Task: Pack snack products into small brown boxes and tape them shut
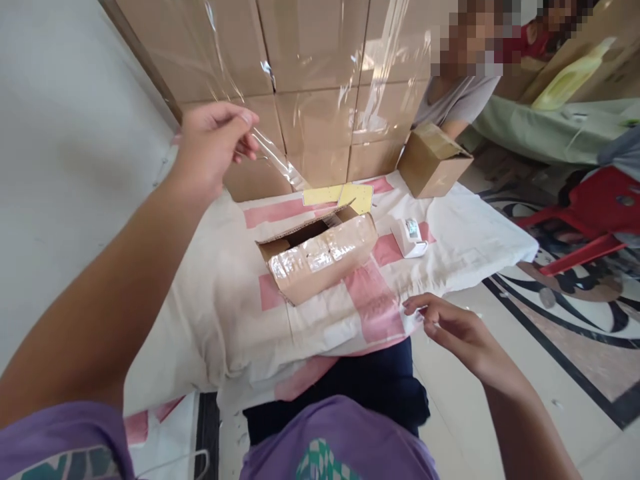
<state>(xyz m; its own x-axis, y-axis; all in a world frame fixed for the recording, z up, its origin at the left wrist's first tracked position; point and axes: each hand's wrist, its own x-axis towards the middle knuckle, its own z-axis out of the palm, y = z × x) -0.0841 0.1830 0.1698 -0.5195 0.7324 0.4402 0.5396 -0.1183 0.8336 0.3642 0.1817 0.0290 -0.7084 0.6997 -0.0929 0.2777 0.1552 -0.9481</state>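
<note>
From where I stand, the person's left hand point(215, 143) is raised, thumb and fingers pinching a clear strip point(280, 160) that slants down past the stacked cartons point(315, 127). The right hand point(457, 330) hangs near the table's point(320, 333) front edge, fingers loosely curled; I can't tell whether it grips anything. Between them a box point(325, 253) sits tilted on the cloth, flap up, with a white gadget point(410, 238) nearby.

No legible text, labels or numbers
</note>
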